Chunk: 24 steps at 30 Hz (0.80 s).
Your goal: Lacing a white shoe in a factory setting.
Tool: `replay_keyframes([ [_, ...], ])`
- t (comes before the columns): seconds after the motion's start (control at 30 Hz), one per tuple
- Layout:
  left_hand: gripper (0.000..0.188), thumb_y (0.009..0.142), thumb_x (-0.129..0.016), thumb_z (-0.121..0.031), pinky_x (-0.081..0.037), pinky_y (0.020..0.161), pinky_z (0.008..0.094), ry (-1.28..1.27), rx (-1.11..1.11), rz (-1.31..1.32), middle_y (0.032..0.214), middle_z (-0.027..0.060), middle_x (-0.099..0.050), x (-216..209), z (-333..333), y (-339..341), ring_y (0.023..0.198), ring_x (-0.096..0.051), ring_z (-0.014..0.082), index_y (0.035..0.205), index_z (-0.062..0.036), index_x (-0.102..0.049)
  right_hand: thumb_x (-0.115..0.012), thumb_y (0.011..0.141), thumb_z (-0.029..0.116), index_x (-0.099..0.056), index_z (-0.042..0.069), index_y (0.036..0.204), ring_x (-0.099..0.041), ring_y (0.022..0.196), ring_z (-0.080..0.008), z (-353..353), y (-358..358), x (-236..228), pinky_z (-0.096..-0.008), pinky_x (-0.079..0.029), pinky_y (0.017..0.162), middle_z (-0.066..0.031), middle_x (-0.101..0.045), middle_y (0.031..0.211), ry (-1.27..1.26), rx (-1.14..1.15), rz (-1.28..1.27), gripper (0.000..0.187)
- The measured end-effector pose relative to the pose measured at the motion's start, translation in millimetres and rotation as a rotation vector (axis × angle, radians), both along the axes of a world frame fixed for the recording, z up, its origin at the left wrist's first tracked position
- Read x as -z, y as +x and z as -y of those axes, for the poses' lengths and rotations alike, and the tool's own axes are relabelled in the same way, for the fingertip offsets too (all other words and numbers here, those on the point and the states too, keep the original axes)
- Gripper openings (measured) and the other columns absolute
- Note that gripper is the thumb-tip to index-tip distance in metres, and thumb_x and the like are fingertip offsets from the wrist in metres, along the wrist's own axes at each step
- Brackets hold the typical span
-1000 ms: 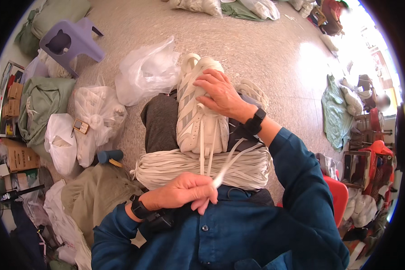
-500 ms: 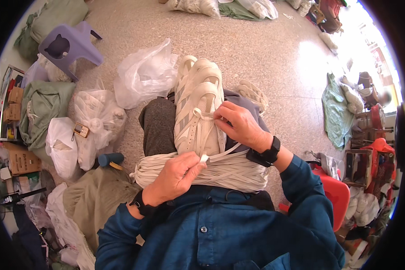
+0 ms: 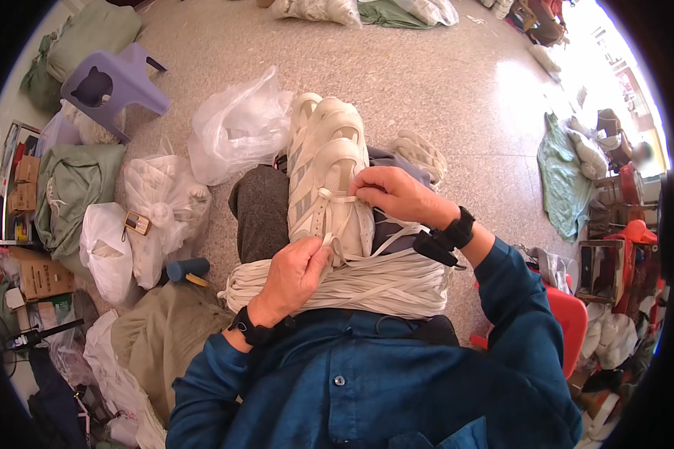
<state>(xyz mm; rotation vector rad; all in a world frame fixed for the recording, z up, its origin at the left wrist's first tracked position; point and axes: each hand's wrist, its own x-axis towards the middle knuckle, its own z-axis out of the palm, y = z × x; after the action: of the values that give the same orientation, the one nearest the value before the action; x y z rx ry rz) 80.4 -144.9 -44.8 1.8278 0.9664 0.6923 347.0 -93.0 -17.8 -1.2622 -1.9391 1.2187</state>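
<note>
A row of several nested cream shoe uppers (image 3: 329,172) with grey stripes lies over my lap, pointing away from me. A flat cream shoelace (image 3: 337,197) crosses the front one near its tongue. My right hand (image 3: 397,196) pinches this lace at the upper's right edge. Lower down, my left hand (image 3: 298,273) is closed at the upper's near left side, with a lace end poking from between thumb and forefinger. A thick bundle of long cream laces (image 3: 367,288) lies across my thighs, just under my left hand; one strand runs loose toward my right wrist.
Left of me are tied plastic bags (image 3: 161,191), a small phone (image 3: 136,222) on one bag, a blue cylinder (image 3: 187,269) and a purple stool (image 3: 120,82). A red stool (image 3: 565,322) stands at my right. More pale uppers (image 3: 421,156) lie beyond my right knee.
My left hand has moved up and slightly left, closer to the upper's eyelets. My right hand has shifted a little left, still pinching the lace. The view has tilted slightly.
</note>
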Motion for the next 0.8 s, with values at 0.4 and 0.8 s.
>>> replay_keyframes([
  [0.4, 0.012, 0.091, -0.066, -0.01, -0.04, 0.07, 0.0405, 0.429, 0.087, -0.162, 0.07, 0.0112, -0.061, 5, -20, 11, 0.07, -0.06, 0.0328, 0.081, -0.0051, -0.061, -0.067, 0.089, 0.005, -0.068, 0.001, 0.097, -0.061, 0.08, -0.0142, -17, 15, 2, -0.0296, -0.051, 0.073, -0.0056, -0.065, 0.086, -0.195, -0.117, 0.002, 0.009],
  [0.8, 0.024, 0.105, -0.056, -0.019, -0.049, 0.079, 0.0352, -0.112, 0.019, 0.188, 0.074, 0.0073, -0.063, -44, -12, 2, 0.074, -0.059, 0.0227, 0.098, 0.001, -0.068, -0.072, 0.09, 0.025, -0.065, 0.0, 0.096, -0.066, 0.086, -0.036, -18, -13, -3, -0.0445, -0.051, 0.077, -0.0185, -0.066, 0.099, 0.284, 0.368, 0.186, 0.028],
])
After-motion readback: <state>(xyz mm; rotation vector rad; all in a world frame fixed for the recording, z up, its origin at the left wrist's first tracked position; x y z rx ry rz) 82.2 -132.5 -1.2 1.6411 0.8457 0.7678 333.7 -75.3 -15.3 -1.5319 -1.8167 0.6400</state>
